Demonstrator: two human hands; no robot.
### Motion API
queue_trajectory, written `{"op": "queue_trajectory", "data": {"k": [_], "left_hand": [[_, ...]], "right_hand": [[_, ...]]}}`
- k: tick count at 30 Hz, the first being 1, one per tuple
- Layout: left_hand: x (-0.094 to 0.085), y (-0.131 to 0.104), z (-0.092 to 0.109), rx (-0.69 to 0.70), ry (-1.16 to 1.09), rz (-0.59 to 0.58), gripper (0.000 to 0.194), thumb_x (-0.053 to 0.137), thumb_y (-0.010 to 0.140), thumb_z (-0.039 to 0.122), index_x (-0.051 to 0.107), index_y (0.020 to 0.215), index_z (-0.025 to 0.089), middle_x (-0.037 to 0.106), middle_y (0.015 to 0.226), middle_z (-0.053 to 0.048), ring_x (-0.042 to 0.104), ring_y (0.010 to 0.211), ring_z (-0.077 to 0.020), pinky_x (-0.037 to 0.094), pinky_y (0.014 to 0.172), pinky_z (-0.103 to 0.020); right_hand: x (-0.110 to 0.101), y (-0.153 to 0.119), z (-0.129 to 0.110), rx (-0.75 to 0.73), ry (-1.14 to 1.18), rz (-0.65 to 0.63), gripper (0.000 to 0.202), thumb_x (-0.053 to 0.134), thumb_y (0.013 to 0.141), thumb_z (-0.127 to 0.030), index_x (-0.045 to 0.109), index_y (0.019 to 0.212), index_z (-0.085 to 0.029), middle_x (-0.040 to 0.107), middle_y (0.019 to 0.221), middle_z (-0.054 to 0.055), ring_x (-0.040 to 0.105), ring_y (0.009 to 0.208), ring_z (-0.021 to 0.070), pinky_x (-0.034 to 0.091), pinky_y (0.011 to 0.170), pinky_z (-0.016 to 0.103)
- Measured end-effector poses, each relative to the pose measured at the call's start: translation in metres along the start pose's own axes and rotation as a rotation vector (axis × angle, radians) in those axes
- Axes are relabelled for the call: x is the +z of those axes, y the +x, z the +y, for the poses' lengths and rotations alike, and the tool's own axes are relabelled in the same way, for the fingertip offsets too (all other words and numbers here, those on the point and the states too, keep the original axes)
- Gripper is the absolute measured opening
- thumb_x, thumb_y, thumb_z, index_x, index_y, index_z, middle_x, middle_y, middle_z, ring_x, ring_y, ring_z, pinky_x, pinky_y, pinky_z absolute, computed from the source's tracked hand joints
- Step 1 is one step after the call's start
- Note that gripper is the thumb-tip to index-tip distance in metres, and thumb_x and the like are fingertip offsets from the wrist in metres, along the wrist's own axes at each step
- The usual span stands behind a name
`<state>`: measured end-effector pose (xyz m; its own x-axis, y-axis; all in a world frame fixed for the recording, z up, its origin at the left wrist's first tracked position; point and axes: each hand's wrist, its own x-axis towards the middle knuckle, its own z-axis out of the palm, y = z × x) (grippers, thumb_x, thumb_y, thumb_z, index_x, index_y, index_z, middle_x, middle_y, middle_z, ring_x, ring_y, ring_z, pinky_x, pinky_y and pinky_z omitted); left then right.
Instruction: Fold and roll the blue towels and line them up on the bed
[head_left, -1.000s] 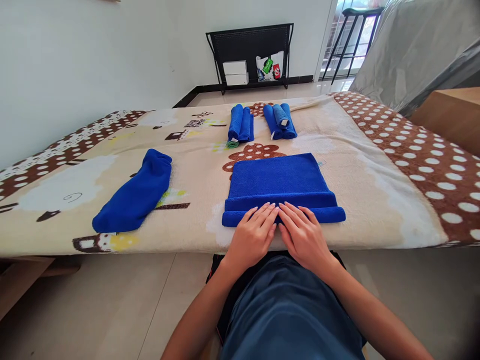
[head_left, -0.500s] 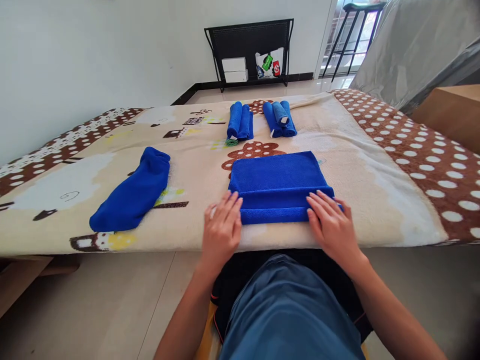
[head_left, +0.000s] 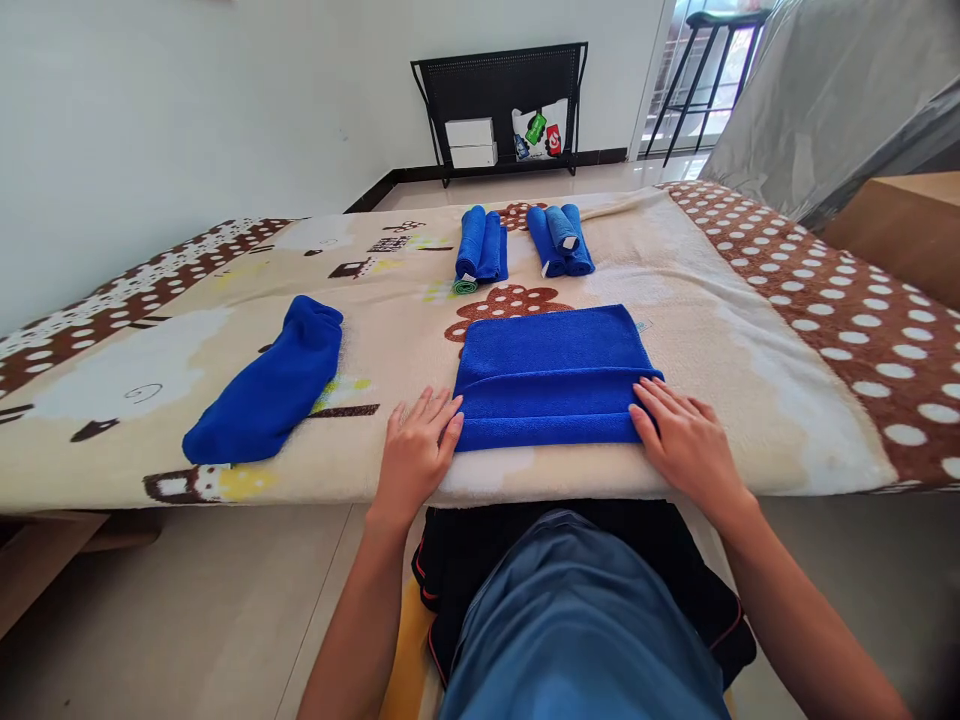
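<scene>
A blue towel [head_left: 551,345] lies flat near the front edge of the bed, its near part folded over in a band. My left hand [head_left: 420,435] is at the towel's left edge, fingers extended, fingertips by the fold. On the right edge rests my right hand [head_left: 679,430], fingers stretched over the towel's corner. Neither hand grips anything visibly. To the left lies a bunched blue cloth [head_left: 270,385]. Farther back are rolled blue towels [head_left: 480,245] in one group, with a green-ended roll, and another group of rolls [head_left: 561,240] beside it.
The patterned blanket [head_left: 390,350] covers the bed, with a brown dotted border on both sides. Beyond it stands a black rack [head_left: 499,95] holding white boxes and a printed cushion. A black stool [head_left: 709,80] is at the back right, and a cardboard box [head_left: 900,230] at the right.
My hands have moved apart, the left one leftward and the right one rightward, out to the towel's side edges. More of the folded band shows between them.
</scene>
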<state>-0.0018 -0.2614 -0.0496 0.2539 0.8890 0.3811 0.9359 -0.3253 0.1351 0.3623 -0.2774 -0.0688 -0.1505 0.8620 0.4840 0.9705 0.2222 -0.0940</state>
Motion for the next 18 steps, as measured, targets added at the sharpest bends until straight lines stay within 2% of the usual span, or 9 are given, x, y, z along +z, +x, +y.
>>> {"op": "queue_trajectory", "data": {"k": [2, 5, 7, 10, 14, 18], "left_hand": [[-0.007, -0.006, -0.001, 0.018, 0.012, 0.114, 0.034, 0.045, 0.102, 0.034, 0.066, 0.128, 0.024, 0.056, 0.146, -0.009, 0.046, 0.142, -0.0309, 0.034, 0.115, -0.058], [-0.019, -0.012, 0.015, 0.131, -0.060, 0.233, 0.033, 0.052, 0.098, 0.023, 0.064, 0.129, 0.024, 0.058, 0.144, -0.010, 0.050, 0.138, -0.0285, 0.041, 0.112, -0.051], [-0.026, -0.017, 0.026, 0.259, -0.135, 0.205, 0.039, 0.052, 0.095, 0.014, 0.061, 0.131, 0.025, 0.062, 0.140, -0.008, 0.053, 0.135, -0.0256, 0.044, 0.110, -0.047], [-0.031, -0.023, 0.033, 0.365, -0.191, 0.130, 0.043, 0.051, 0.090, 0.007, 0.062, 0.126, 0.026, 0.067, 0.129, -0.006, 0.059, 0.126, -0.0236, 0.048, 0.107, -0.043], [-0.024, -0.028, 0.028, 0.313, -0.183, 0.054, 0.049, 0.050, 0.087, 0.005, 0.057, 0.132, 0.024, 0.065, 0.129, -0.008, 0.060, 0.122, -0.0240, 0.047, 0.107, -0.044], [-0.010, -0.022, 0.026, 0.267, -0.173, 0.087, 0.046, 0.049, 0.087, 0.004, 0.057, 0.129, 0.021, 0.065, 0.124, -0.009, 0.059, 0.118, -0.0246, 0.046, 0.105, -0.043]], "right_hand": [[-0.006, -0.006, 0.013, -0.031, -0.012, 0.012, 0.043, 0.041, 0.104, -0.038, 0.058, 0.137, -0.016, 0.058, 0.142, 0.011, 0.052, 0.135, 0.0263, 0.035, 0.111, 0.045], [-0.016, -0.015, 0.015, -0.101, 0.017, 0.121, 0.040, 0.048, 0.101, -0.031, 0.056, 0.139, -0.019, 0.054, 0.147, 0.011, 0.051, 0.137, 0.0263, 0.033, 0.113, 0.045], [-0.020, -0.024, 0.012, -0.160, 0.048, 0.200, 0.041, 0.054, 0.097, -0.023, 0.056, 0.138, -0.023, 0.052, 0.149, 0.008, 0.054, 0.134, 0.0242, 0.033, 0.111, 0.043], [-0.021, -0.038, 0.011, -0.243, 0.079, 0.220, 0.048, 0.057, 0.092, -0.012, 0.055, 0.138, -0.028, 0.059, 0.142, 0.005, 0.060, 0.125, 0.0209, 0.034, 0.108, 0.039], [-0.016, -0.046, 0.015, -0.238, 0.116, 0.195, 0.051, 0.057, 0.090, -0.010, 0.054, 0.139, -0.026, 0.066, 0.134, 0.004, 0.063, 0.120, 0.0209, 0.035, 0.104, 0.039], [-0.008, -0.035, 0.014, -0.206, 0.093, 0.223, 0.040, 0.054, 0.092, -0.009, 0.061, 0.128, -0.024, 0.070, 0.125, 0.003, 0.066, 0.112, 0.0198, 0.032, 0.104, 0.040]]}}
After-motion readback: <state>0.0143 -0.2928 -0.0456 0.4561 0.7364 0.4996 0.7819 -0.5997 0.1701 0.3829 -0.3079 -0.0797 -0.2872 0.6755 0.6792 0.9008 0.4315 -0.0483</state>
